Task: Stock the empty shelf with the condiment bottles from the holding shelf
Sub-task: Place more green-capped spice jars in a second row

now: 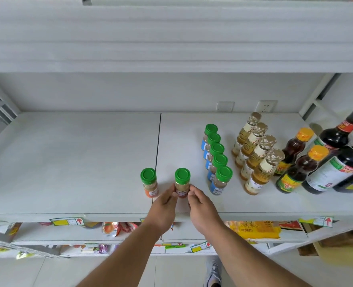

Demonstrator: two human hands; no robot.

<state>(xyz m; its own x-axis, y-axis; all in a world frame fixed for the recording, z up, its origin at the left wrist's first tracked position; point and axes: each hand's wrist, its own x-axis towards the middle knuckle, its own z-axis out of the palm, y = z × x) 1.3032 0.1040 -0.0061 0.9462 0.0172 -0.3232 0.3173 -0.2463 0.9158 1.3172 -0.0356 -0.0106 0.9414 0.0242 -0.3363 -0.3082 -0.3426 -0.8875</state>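
A small spice jar (182, 183) with a green lid and red label stands near the front edge of the white shelf (78, 162). My left hand (164, 208) pinches its left side and my right hand (202, 208) pinches its right side. A second green-lidded jar (149, 182) with an orange label stands free just to the left. To the right runs a row of several green-lidded jars with blue labels (218, 160), front to back.
Further right stand several pale oil bottles (256, 156), two orange-capped brown bottles (295, 162) and large dark soy sauce bottles (337, 158). The shelf's left half is bare. Lower shelves hold packets (254, 228) and price tags. Wall sockets (265, 106) sit behind.
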